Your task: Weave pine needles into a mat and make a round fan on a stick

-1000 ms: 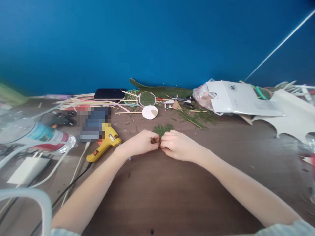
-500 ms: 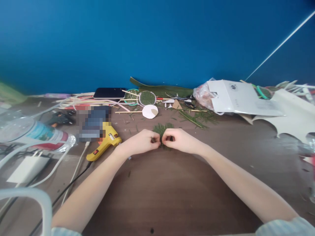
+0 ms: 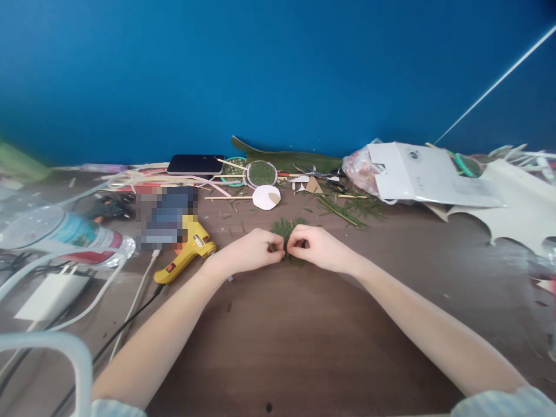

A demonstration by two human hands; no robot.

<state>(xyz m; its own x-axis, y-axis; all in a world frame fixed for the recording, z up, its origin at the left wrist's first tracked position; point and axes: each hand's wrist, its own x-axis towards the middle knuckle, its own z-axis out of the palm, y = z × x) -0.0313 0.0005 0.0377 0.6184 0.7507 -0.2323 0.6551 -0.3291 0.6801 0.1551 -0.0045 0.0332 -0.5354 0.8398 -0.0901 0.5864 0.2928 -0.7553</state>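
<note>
Between our two hands, on the bench, sits a small green clump of thin, needle-like strands, showing mostly beyond our fingertips, with a little on the near side. Our left hand and right hand are just beside each other, a narrow gap between them. On each, thumb and fingers are drawn together in a pinch on the clump; which strands each holds, we cannot tell.

We judge the clump very light and soft, its strands bendy but easily bent out of line or pulled loose. It should not be slippery, though single strands could slide from a slack pinch. The best hold looks to be near its middle, with fingertips only, sparing the feathery outer ends.

As for writing, little can be read. Left of our left hand, the yellow glue gun carries a pale label too small to make out, and a red switch on its handle. Farther left, the clear bottle has a blue and red wrapper, its print blurred. Beyond our right hand and to its right, the white box shows a dark round mark and faint small characters that we cannot read. The screen beyond the glue gun is masked by coarse squares.
</note>
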